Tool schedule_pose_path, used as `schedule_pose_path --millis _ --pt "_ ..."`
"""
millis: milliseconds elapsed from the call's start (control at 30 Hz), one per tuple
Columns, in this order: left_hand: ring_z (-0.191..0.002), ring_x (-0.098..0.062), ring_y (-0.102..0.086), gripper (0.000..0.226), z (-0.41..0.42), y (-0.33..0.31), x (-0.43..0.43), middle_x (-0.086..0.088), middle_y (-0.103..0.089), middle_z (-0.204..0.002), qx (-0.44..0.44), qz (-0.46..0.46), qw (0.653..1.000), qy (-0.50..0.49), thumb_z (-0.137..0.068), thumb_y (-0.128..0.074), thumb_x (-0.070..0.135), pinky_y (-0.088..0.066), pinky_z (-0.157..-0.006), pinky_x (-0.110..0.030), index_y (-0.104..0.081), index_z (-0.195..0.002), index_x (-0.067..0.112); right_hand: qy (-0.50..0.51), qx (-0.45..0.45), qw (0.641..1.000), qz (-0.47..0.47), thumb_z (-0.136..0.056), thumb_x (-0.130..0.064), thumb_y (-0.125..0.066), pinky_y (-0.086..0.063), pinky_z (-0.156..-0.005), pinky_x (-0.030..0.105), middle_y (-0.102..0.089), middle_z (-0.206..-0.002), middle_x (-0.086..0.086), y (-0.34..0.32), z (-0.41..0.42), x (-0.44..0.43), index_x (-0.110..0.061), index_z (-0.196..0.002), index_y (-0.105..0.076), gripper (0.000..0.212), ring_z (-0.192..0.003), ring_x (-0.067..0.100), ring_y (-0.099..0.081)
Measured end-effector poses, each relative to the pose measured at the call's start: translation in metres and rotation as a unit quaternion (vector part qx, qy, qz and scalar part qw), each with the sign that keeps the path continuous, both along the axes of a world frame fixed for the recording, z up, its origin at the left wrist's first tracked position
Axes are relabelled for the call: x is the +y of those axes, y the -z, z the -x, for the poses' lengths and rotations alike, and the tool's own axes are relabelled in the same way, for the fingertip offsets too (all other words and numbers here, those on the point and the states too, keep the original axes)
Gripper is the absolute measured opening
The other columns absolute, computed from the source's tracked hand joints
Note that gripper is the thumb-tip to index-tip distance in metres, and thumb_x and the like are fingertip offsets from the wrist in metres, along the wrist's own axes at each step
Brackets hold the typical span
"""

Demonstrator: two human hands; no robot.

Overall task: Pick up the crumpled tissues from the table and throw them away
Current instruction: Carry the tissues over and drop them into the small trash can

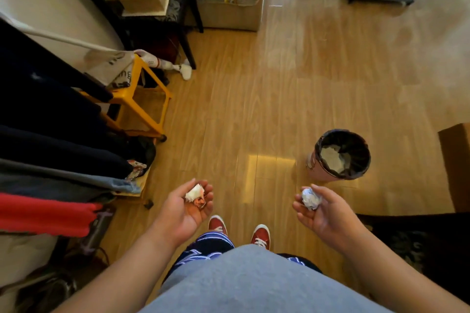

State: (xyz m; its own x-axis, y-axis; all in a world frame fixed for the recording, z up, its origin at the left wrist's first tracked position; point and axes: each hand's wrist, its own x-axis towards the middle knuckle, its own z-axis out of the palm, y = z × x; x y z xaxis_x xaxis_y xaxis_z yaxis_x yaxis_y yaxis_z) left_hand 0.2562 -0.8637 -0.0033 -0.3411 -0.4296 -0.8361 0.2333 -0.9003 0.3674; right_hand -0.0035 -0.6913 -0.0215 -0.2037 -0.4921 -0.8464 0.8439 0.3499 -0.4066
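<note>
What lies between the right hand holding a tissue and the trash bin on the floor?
Nothing: the head view shows only bare wooden floor between the right hand, gripping its white tissue, and the bin.

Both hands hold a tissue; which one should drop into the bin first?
Right. The right hand, gripping the white tissue, is close beside the bin; the left hand with the stained tissue is farther away.

No text can be read with certainty. Dark printed marks stand on the white bag (119, 68) on the yellow stool (142, 101), too blurred to spell. White markings on the dark trousers (203, 246) and a print on the waste bin (311, 160) stay illegible.
</note>
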Motion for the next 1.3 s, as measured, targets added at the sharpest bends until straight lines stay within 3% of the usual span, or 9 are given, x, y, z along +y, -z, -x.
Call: schedule_pose_path --millis 233,433,700,967,1133,1300 --pt "-0.061 -0.021 -0.067 0.031 0.021 0.024 -0.094 -0.012 -0.070 -0.073 -0.014 -0.023 0.998 -0.054 -0.088 -0.056 0.024 -0.056 -0.053 -0.027 -0.075 -0.072 0.005 -0.054 0.008 0.998 0.038 -0.092 -0.029 -0.053 -0.056 -0.057 0.028 -0.069 -0.085 0.008 -0.010 0.041 -0.162 -0.012 -0.102 -0.061 0.021 -0.073 0.020 -0.069" --pt "-0.062 -0.021 -0.067 0.034 0.073 0.035 -0.212 -0.012 -0.071 -0.075 -0.008 -0.024 0.999 -0.023 -0.090 -0.054 0.024 -0.056 -0.051 -0.029 -0.076 -0.071 0.006 -0.017 -0.004 1.000 0.020 -0.092 -0.028 -0.053 -0.056 -0.054 0.027 -0.069 -0.084 0.009 -0.009 0.081 -0.255 -0.012 -0.100 -0.061 0.020 -0.070 0.020 -0.069" --pt "-0.064 -0.019 -0.067 0.035 0.191 0.008 -0.332 -0.010 -0.071 -0.075 0.014 0.003 0.996 0.090 -0.091 -0.053 0.025 -0.056 -0.055 -0.028 -0.076 -0.070 0.009 0.099 -0.003 0.995 -0.018 -0.090 -0.029 -0.054 -0.055 -0.054 0.027 -0.069 -0.083 0.009 -0.016 0.149 -0.278 -0.011 -0.100 -0.063 0.022 -0.070 0.022 -0.068" --pt "-0.063 -0.018 -0.062 0.031 0.366 -0.004 -0.397 -0.009 -0.068 -0.073 0.029 0.010 0.980 0.196 -0.095 -0.047 0.024 -0.054 -0.054 -0.025 -0.067 -0.077 0.008 0.197 -0.010 0.977 -0.077 -0.091 -0.029 -0.056 -0.056 -0.059 0.032 -0.066 -0.094 0.014 0.000 0.233 -0.282 -0.007 -0.117 -0.062 0.034 -0.083 0.027 -0.066" --pt "-0.065 -0.019 -0.063 0.030 0.463 -0.002 -0.431 -0.009 -0.069 -0.076 0.018 0.014 0.974 0.225 -0.093 -0.049 0.024 -0.055 -0.055 -0.026 -0.069 -0.078 0.008 0.235 -0.041 0.968 -0.076 -0.091 -0.027 -0.054 -0.056 -0.054 0.029 -0.064 -0.089 0.012 0.011 0.313 -0.308 -0.008 -0.113 -0.059 0.029 -0.080 0.027 -0.064" --pt "-0.061 -0.019 -0.065 0.025 0.522 -0.001 -0.468 -0.010 -0.068 -0.074 -0.005 0.008 0.975 0.221 -0.093 -0.049 0.023 -0.054 -0.051 -0.026 -0.066 -0.084 0.007 0.236 -0.035 0.970 -0.046 -0.092 -0.025 -0.052 -0.056 -0.050 0.027 -0.066 -0.077 0.010 0.006 0.403 -0.364 -0.011 -0.095 -0.061 0.017 -0.062 0.021 -0.069"
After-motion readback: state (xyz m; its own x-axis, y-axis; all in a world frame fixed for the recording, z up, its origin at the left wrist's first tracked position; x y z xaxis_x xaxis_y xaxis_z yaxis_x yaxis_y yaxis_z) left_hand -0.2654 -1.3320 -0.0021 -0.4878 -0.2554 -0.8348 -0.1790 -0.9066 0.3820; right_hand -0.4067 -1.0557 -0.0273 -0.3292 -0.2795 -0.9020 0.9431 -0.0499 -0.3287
